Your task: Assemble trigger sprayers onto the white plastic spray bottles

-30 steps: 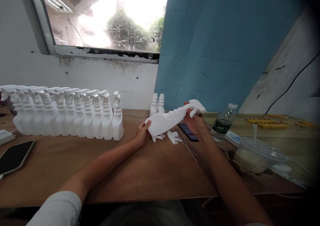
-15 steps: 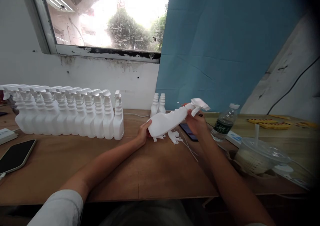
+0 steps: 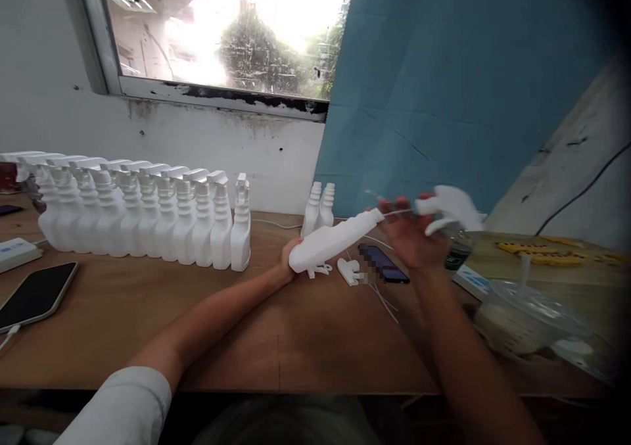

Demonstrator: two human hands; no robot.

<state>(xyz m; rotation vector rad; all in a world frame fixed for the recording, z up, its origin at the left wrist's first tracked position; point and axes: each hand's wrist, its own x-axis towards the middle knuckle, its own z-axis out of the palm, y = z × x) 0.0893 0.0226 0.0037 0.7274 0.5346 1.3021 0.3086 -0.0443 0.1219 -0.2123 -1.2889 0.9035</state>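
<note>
My left hand (image 3: 288,259) grips the base of a white plastic spray bottle (image 3: 335,240), which tilts with its neck up to the right. Right of the neck is my right hand (image 3: 414,234), smeared by motion, with a white trigger spray head (image 3: 453,207) in it. From the head a thin dip tube (image 3: 397,212) runs past the fingers to the bottle's mouth. A thin, blurred tool (image 3: 377,196) sticks out at the fingertips; its kind is unclear. Below the bottle lie another trigger head (image 3: 349,271) and loose thin tubes (image 3: 384,300).
A row of white spray bottles (image 3: 167,228) with heads stands at left. Two headless bottles (image 3: 325,208) stand at the back. Phones (image 3: 39,294) (image 3: 384,264), a water bottle (image 3: 458,251), a lidded plastic cup (image 3: 522,313) and yellow objects (image 3: 542,253) are also on the table.
My right hand has moved right with the spray head, which is now off the bottle's neck and shows its tube. My left hand still holds the bottle. The view has shifted slightly.
</note>
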